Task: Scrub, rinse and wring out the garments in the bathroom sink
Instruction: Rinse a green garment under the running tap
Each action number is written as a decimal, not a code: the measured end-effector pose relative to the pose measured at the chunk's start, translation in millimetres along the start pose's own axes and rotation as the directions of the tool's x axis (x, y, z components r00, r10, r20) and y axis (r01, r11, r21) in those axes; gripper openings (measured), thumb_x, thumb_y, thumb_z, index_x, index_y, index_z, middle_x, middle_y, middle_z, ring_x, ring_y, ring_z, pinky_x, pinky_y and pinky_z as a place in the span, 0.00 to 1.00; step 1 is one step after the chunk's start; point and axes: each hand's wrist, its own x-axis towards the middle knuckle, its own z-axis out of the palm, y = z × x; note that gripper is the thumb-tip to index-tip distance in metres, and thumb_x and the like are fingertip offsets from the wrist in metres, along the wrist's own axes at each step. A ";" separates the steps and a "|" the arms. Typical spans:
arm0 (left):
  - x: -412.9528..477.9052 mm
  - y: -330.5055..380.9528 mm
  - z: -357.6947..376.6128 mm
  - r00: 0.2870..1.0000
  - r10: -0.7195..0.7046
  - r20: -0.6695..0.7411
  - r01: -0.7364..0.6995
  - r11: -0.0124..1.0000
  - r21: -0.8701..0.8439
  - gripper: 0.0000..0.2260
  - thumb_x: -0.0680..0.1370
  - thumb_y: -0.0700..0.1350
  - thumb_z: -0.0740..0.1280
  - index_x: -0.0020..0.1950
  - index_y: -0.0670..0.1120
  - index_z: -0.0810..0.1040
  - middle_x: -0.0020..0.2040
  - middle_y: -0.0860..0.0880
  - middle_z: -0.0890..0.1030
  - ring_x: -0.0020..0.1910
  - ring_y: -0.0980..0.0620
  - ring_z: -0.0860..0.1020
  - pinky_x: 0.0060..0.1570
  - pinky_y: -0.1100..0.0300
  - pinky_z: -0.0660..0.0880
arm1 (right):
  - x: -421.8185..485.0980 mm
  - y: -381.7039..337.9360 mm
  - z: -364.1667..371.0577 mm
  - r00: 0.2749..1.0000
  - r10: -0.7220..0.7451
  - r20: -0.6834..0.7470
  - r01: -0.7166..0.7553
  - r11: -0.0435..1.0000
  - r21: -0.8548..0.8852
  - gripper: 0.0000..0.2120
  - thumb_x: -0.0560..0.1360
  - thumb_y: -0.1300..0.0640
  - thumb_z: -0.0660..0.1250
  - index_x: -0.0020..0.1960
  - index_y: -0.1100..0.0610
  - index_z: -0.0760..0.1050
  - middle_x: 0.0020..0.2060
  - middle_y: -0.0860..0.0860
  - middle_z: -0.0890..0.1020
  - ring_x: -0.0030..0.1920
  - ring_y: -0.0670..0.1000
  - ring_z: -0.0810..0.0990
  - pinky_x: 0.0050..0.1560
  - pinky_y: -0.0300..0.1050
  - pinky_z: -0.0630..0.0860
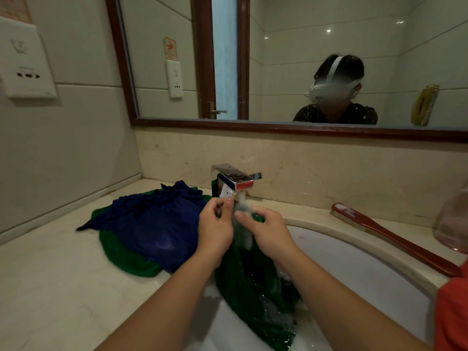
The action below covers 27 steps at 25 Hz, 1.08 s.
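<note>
soaked green garment (253,295), left hand (215,231) and right hand (268,231) grip pinching it, chrome faucet (235,179)

Pretty clearly a bathroom we're looking at here: a white sink (354,262) is sitting in a marble-look counter (63,274), chrome faucet (235,181) running. A wood-framed mirror (291,46) is hanging above, reflecting tiled walls (329,46) and a door (224,59).

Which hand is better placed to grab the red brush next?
Probably the right hand: the brush lies on the counter on its side; the left hand is farther. Both grip the garment.
</note>
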 end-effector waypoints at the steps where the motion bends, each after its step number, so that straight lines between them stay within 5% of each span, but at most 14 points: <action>1: -0.7 0.6 0.1 1.000 0.000 0.004 0.000 1.000 -0.004 0.09 0.83 0.54 0.65 0.51 0.52 0.81 0.46 0.50 0.83 0.44 0.53 0.81 0.40 0.61 0.77 | -0.4 0.4 2.1 1.000 -0.006 -0.017 0.006 1.000 -0.022 0.07 0.80 0.50 0.70 0.49 0.51 0.85 0.42 0.48 0.87 0.45 0.48 0.86 0.49 0.47 0.82; 5: -2.5 4.5 2.7 0.994 -0.019 0.103 0.023 0.999 -0.037 0.10 0.83 0.52 0.65 0.50 0.48 0.82 0.44 0.50 0.84 0.41 0.57 0.83 0.39 0.65 0.78 | 9.3 3.1 -1.0 0.956 0.039 -0.292 -0.020 0.998 0.067 0.10 0.81 0.50 0.69 0.48 0.54 0.85 0.40 0.51 0.87 0.46 0.54 0.86 0.51 0.53 0.83; 8: -4.3 3.7 6.8 0.985 -0.046 0.168 0.032 0.996 0.083 0.14 0.83 0.55 0.63 0.49 0.47 0.83 0.45 0.45 0.84 0.45 0.48 0.82 0.44 0.52 0.79 | 10.6 3.6 -9.4 0.931 0.092 -0.354 -0.035 0.986 0.164 0.10 0.81 0.50 0.70 0.49 0.55 0.85 0.41 0.51 0.87 0.46 0.54 0.86 0.53 0.55 0.83; 13: 2.1 1.4 3.7 0.996 -0.059 0.062 0.056 0.997 0.053 0.14 0.85 0.52 0.59 0.54 0.46 0.82 0.46 0.48 0.83 0.46 0.51 0.82 0.39 0.64 0.75 | 7.5 5.7 2.1 0.959 0.025 -0.281 -0.004 0.997 0.078 0.08 0.82 0.49 0.68 0.52 0.48 0.85 0.46 0.45 0.87 0.51 0.47 0.85 0.57 0.51 0.81; 19: 1.0 13.0 -0.4 0.978 -0.062 -0.197 0.064 0.998 0.004 0.19 0.86 0.53 0.54 0.46 0.42 0.74 0.40 0.46 0.76 0.38 0.52 0.74 0.35 0.59 0.68 | -3.6 2.7 13.5 0.997 0.012 -0.075 -0.014 1.000 -0.025 0.15 0.83 0.46 0.64 0.46 0.53 0.83 0.39 0.49 0.86 0.41 0.47 0.85 0.42 0.40 0.78; 22: -0.2 9.4 0.5 0.997 -0.047 -0.053 0.052 0.994 0.098 0.18 0.86 0.56 0.53 0.48 0.45 0.73 0.43 0.47 0.78 0.42 0.52 0.77 0.37 0.58 0.70 | -0.2 4.9 12.9 0.986 -0.026 -0.165 0.012 0.996 -0.085 0.13 0.83 0.47 0.64 0.49 0.52 0.83 0.42 0.46 0.85 0.44 0.44 0.83 0.41 0.39 0.74; 27: 2.3 -2.2 -0.8 0.972 -0.046 0.229 0.007 0.985 0.171 0.14 0.81 0.60 0.65 0.50 0.51 0.83 0.40 0.51 0.85 0.39 0.55 0.83 0.40 0.58 0.80 | 6.0 5.9 4.8 0.970 -0.044 -0.240 0.042 0.999 -0.011 0.09 0.83 0.49 0.66 0.50 0.49 0.85 0.43 0.46 0.87 0.46 0.44 0.85 0.50 0.45 0.82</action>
